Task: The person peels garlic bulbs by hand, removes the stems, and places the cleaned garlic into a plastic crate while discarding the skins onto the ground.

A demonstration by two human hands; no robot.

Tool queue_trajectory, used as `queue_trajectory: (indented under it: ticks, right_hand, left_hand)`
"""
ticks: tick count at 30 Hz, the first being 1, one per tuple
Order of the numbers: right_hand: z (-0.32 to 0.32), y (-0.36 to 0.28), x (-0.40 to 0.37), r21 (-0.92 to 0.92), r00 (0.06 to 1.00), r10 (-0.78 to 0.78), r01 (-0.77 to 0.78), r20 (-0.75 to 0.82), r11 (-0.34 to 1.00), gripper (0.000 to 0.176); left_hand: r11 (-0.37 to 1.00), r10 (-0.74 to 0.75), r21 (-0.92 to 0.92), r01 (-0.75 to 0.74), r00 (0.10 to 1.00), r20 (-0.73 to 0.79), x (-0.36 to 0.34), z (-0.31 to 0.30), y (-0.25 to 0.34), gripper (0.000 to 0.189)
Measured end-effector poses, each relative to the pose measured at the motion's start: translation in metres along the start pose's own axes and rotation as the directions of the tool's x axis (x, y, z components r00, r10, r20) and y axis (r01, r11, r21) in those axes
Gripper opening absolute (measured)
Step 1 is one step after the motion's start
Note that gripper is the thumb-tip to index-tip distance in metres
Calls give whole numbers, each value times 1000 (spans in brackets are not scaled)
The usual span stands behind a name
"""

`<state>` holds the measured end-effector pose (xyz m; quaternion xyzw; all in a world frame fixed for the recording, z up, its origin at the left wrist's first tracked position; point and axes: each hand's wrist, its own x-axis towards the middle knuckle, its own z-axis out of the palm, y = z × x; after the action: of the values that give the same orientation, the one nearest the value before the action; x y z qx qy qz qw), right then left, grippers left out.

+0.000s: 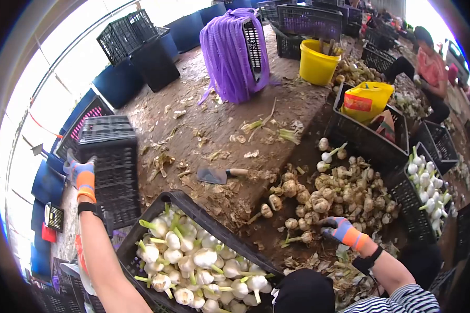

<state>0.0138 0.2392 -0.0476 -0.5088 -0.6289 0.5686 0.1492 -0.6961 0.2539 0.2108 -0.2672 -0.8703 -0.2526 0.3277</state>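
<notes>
My left hand (81, 175), in a grey and orange glove, grips the left side of a black plastic crate (112, 177). My right hand (341, 231), gloved the same way, is at the near edge of a pile of unpeeled garlic bulbs (344, 193). Its fingers point left and lie a little apart, with nothing visible between them. In front of me, a black crate (185, 201) holds many cleaned white garlic bulbs (203, 258) with short green stems. A cleaver with a wooden handle (214, 175) lies flat on the soil-covered surface beyond it.
Purple mesh bags (230, 57) drape over a crate at the back. A yellow bucket (317, 65) stands right of them. A crate with a yellow bag (368, 99) and another crate of white garlic (428, 188) are at right. A person (431, 70) sits at far right.
</notes>
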Motion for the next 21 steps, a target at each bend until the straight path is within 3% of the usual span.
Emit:
queue_trajectory:
  ticks: [1, 2, 4, 6, 8, 9, 10, 12, 13, 17, 18, 20, 21]
  right_hand:
    - [-4, 8, -3, 27, 999, 5, -4, -42, 1000, 34]
    - [-10, 3, -9, 113, 997, 64, -60, -33, 992, 33]
    - [-19, 21, -11, 117, 996, 59, -51, -66, 992, 33]
    - [-25, 30, -12, 168, 987, 144, -131, -71, 977, 33]
    - [-29, 46, -13, 221, 968, 240, -219, -72, 950, 33]
    - [-30, 56, -12, 184, 969, 227, -207, -94, 961, 33]
    - [-30, 64, -10, 145, 970, 212, -194, -118, 970, 33]
    - [-29, 60, -13, 158, 974, 199, -181, -111, 971, 33]
    - [-30, 55, -13, 165, 978, 179, -161, -103, 973, 32]
    - [-28, 40, -9, 222, 957, 278, -253, -87, 942, 32]
    - [-27, 36, -7, 211, 952, 291, -267, -95, 940, 31]
    - [-23, 28, -2, 208, 942, 314, -287, -114, 935, 30]
    - [-19, 26, 3, 180, 959, 252, -227, -128, 957, 31]
  left_hand:
    - [999, 13, 40, -13, 1000, 23, 3, 14, -1, 101]
    - [997, -70, 36, 66, 993, 100, -8, 0, 23, 102]
    - [977, 172, -158, -144, 969, 178, -8, 17, 25, 105]
    - [891, 280, -447, -81, 872, 401, -11, 50, 27, 110]
    - [914, 362, -369, -166, 743, 563, -27, 65, 32, 114]
    - [958, 276, -130, -256, 700, 659, -44, 41, 55, 119]
    - [942, 316, -168, -290, 604, 732, -45, 72, 33, 124]
    - [921, 308, -151, -358, 436, 845, -59, 76, 32, 126]
    - [913, 341, -209, -351, 370, 865, -63, 80, 32, 124]
    - [894, 417, -320, -313, 325, 849, -59, 98, 52, 115]
    - [888, 423, -309, -341, 341, 839, -61, 105, 64, 111]
    - [845, 483, -355, -400, 288, 827, -60, 142, 76, 110]
    - [801, 570, -435, -412, 303, 764, -65, 158, 82, 92]
